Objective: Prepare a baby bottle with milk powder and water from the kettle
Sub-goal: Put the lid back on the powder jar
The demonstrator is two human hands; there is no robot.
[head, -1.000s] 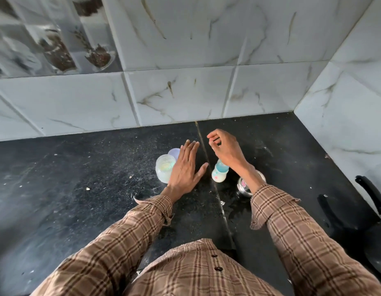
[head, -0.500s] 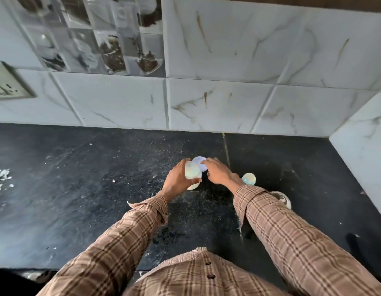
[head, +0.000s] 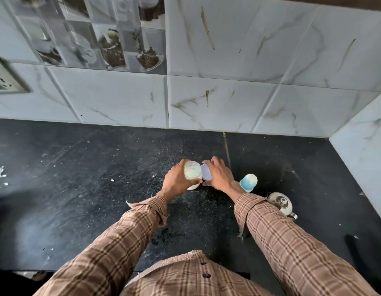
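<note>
Two things are half hidden under my hands: my left hand (head: 177, 180) curls round the clear baby bottle (head: 192, 173), covering its lower side, and my right hand (head: 217, 177) lies over a white round-lidded container (head: 206, 175) just beside it, so I cannot tell whether that grip has closed on it or only rests there. The bottle is translucent plastic, pale and cloudy inside, standing near the middle of the black speckled counter (head: 99, 199). At three o'clock from it sits the bottle's blue-and-white domed cap (head: 248, 182), and farther toward four o'clock a shiny steel kettle (head: 280, 202), partly cut off by my checked sleeve (head: 281, 238). Glossy marbled tiles (head: 217, 101) rise behind.
</note>
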